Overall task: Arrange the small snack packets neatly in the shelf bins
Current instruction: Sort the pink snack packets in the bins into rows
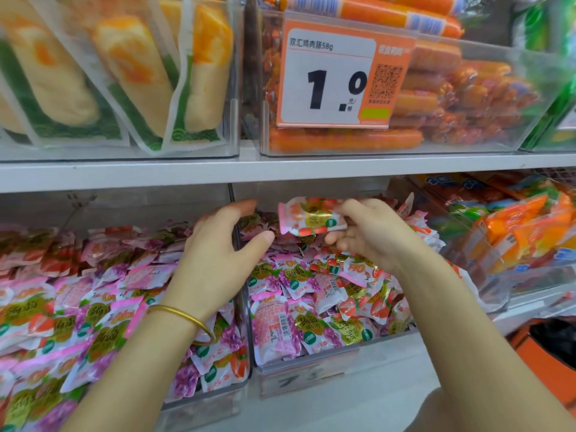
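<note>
The right hand (371,235) is pinching one packet (311,218) by its right end and holding it in the air over the back of the middle bin (311,358). The packet's long axis is running left to right, with its free end pointing at the left hand (218,244). That hand is hovering just beside it with fingers loosely curved and gripping nothing, above the wall between the middle bin and the left bin (202,397). I cannot tell whether it is touching that wall.

The loose packets (327,294) are lying directly below, so the coming move is probably downward. The right hand is already carrying the packet, and the left is near enough to steady its free end.

The price tag (327,82) on the upper bin is reading "双汇鸡肉肠58g" and "1.0 元/根". The lying packets seem to be showing "蒟蒻", while the held one's print is too blurred to read.
</note>
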### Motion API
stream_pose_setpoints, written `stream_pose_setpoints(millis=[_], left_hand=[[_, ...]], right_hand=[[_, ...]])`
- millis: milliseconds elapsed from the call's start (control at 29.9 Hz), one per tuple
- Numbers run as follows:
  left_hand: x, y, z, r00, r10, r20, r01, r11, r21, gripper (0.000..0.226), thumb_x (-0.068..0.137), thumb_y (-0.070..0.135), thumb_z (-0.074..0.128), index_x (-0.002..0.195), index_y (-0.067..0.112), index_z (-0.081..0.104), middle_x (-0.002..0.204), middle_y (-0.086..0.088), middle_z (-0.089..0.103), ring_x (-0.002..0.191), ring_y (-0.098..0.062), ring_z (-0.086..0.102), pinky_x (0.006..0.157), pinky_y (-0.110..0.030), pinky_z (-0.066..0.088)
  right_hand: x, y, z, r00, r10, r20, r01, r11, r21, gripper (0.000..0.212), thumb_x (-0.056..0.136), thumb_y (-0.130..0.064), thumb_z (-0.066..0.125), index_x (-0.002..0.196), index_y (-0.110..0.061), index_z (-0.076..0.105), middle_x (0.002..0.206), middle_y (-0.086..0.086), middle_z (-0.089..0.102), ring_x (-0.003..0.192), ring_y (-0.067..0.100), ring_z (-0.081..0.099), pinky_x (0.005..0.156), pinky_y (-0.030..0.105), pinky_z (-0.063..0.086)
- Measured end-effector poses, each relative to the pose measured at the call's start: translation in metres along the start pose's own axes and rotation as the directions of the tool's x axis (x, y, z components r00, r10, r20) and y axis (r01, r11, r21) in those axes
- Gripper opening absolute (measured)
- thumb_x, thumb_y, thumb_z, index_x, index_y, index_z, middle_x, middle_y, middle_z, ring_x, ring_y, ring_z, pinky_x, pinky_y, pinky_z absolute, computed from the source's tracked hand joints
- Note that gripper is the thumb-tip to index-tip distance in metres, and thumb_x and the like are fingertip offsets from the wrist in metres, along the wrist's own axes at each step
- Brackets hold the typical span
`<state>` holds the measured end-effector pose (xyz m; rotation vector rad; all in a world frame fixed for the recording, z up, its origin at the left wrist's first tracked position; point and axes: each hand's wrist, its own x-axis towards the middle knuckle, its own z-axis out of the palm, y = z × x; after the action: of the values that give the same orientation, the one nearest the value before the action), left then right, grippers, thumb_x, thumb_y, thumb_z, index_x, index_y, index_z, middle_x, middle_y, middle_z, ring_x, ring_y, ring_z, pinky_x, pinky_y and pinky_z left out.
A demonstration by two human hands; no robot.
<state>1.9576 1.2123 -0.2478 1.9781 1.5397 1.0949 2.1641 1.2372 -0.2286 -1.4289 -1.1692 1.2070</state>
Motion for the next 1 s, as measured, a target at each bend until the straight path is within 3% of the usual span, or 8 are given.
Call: stream_pose_setpoints(millis=[134,267,367,468,568,634,801,1002], left_hand=[[0.000,0.003,0.006,1.000,0.009,0.008,-0.009,0.994,-0.110,0.056,0.083,0.040,0.063,0.133,0.024,0.045,0.121,0.009,0.060,0.115,-0.007,0.053,0.099,-0.031,0.042],[0.001,0.005,0.007,1.000,-0.020,0.000,0.020,0.967,-0.252,0.036,0.083,0.028,0.065,0.118,0.026,0.055,0.105,0.008,0.066,0.097,-0.005,0.063,0.087,-0.025,0.050],[0.002,0.003,0.006,0.994,-0.027,-0.108,-0.003,0.963,-0.271,0.021,0.086,0.018,0.064,0.104,0.026,0.059,0.100,0.006,0.067,0.092,-0.006,0.063,0.080,-0.014,0.048],[0.005,0.002,0.002,0.977,-0.047,-0.206,0.002,0.977,-0.213,0.018,0.086,0.015,0.063,0.103,0.021,0.061,0.099,0.009,0.063,0.095,-0.009,0.060,0.075,-0.003,0.039],[0.007,0.002,0.000,0.974,-0.042,-0.221,0.001,0.983,-0.182,0.020,0.086,0.014,0.063,0.105,0.017,0.062,0.096,0.009,0.061,0.093,-0.009,0.058,0.072,-0.006,0.040],[0.007,0.002,0.002,0.976,-0.034,-0.213,0.000,0.987,-0.158,0.022,0.086,0.015,0.062,0.108,0.014,0.062,0.096,0.006,0.061,0.094,-0.012,0.057,0.077,-0.019,0.039],[0.009,0.001,0.006,0.981,-0.032,-0.189,0.003,0.988,-0.152,0.021,0.086,0.016,0.062,0.107,0.014,0.062,0.095,0.004,0.061,0.093,-0.015,0.058,0.079,-0.022,0.037],[0.012,-0.002,0.006,0.984,-0.045,-0.172,0.018,0.987,-0.160,0.021,0.085,0.014,0.062,0.106,0.016,0.062,0.096,0.002,0.063,0.095,-0.017,0.060,0.079,-0.023,0.038]], right_hand=[[-0.008,-0.003,0.013,0.976,0.008,0.218,-0.037,0.991,0.129,0.019,0.097,-0.011,0.043,0.085,0.000,0.052,0.052,0.006,0.055,0.045,0.013,0.053,0.038,0.020,0.039],[-0.010,-0.003,0.019,0.953,-0.011,0.303,0.012,1.000,-0.001,0.025,0.098,-0.020,0.046,0.083,-0.003,0.056,0.054,0.004,0.057,0.044,0.011,0.053,0.038,0.019,0.037],[-0.005,-0.002,0.011,0.986,-0.066,0.150,0.102,0.964,-0.245,0.028,0.097,-0.022,0.049,0.080,-0.006,0.064,0.063,0.006,0.061,0.048,0.011,0.055,0.041,0.018,0.039],[0.011,0.001,-0.012,0.953,-0.280,-0.117,0.142,0.754,-0.642,0.019,0.093,-0.009,0.051,0.089,-0.008,0.070,0.073,0.006,0.067,0.062,0.015,0.063,0.057,0.023,0.050],[0.025,0.008,-0.024,0.926,-0.351,-0.140,0.098,0.580,-0.808,0.025,0.087,-0.002,0.052,0.102,-0.008,0.072,0.103,0.010,0.070,0.096,0.026,0.063,0.087,0.032,0.050],[0.035,0.011,-0.018,0.927,-0.364,-0.092,0.125,0.528,-0.840,0.026,0.087,-0.001,0.052,0.102,-0.010,0.072,0.110,0.008,0.068,0.101,0.027,0.062,0.092,0.035,0.049],[0.079,0.018,0.015,0.973,-0.166,0.163,0.201,0.248,-0.948,0.025,0.091,-0.011,0.053,0.113,-0.011,0.065,0.118,0.008,0.063,0.109,0.030,0.059,0.090,0.035,0.050],[0.094,0.022,0.017,0.968,0.023,0.249,0.245,0.128,-0.961,0.063,0.086,-0.033,0.064,0.142,-0.022,0.039,0.138,0.012,0.042,0.123,0.033,0.046,0.098,0.037,0.045]])
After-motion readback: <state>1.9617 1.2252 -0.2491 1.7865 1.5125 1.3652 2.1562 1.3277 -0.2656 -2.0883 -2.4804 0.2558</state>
